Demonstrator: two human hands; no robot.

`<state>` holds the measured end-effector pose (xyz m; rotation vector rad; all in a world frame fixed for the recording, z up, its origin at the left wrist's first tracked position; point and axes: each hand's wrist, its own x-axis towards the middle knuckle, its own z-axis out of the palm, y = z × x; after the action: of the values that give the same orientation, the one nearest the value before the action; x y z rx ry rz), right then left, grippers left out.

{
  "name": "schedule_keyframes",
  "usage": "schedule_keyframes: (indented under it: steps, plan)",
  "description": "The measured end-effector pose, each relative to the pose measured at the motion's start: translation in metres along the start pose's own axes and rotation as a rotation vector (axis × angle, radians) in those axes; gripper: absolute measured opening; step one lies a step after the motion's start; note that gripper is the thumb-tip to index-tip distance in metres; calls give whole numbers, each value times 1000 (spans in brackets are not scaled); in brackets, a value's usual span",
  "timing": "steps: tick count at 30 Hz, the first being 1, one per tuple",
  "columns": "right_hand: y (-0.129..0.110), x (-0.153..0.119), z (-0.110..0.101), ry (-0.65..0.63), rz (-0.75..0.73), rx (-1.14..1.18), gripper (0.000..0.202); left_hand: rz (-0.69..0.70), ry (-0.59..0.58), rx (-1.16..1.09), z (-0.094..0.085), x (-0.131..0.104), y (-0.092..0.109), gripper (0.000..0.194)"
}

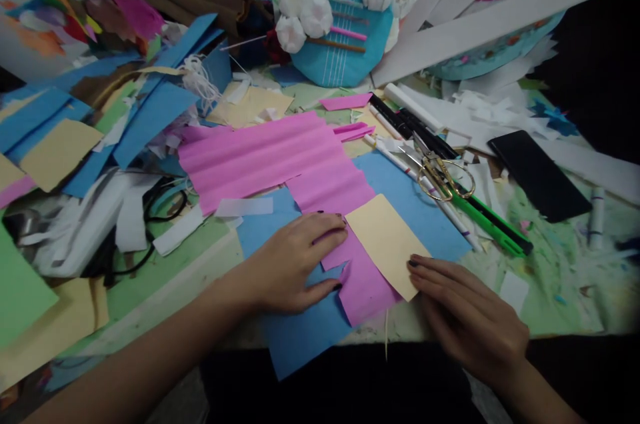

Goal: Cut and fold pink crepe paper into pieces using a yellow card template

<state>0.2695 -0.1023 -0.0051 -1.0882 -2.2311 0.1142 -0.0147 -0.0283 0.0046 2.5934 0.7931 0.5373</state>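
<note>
My left hand (295, 267) rests open on the pink crepe paper (370, 297); my right (475, 317) touches the yellow paper rectangle (387, 241) overlapping it, its grip unclear. I seem to be positioning the rectangle; adjusting it calls for holding the crepe flat.

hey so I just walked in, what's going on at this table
A person is working with paper. Their left hand rests on crinkled pink paper, and their right hand touches the lower corner of a rectangular cream paper piece that overlaps the pink. Blue sheets lie underneath. Gold-handled metal scissors and a green plastic cutter lie beyond the right hand, among scraps. Behind stands a turquoise guitar shape with white flowers.
</note>
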Motion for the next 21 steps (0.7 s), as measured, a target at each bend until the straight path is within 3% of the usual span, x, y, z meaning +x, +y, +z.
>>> schedule_keyframes:
  steps: [8,14,21]
  plan:
    - [-7,2,-3,35,248,-63,26,40,-25,57,3,-3,0,68]
    - [-6,-2,-5,79,298,-72,26,63,-11,108,7,-3,2,65]
    - [2,6,0,269,382,-174,16,96,3,123,2,-3,4,57]
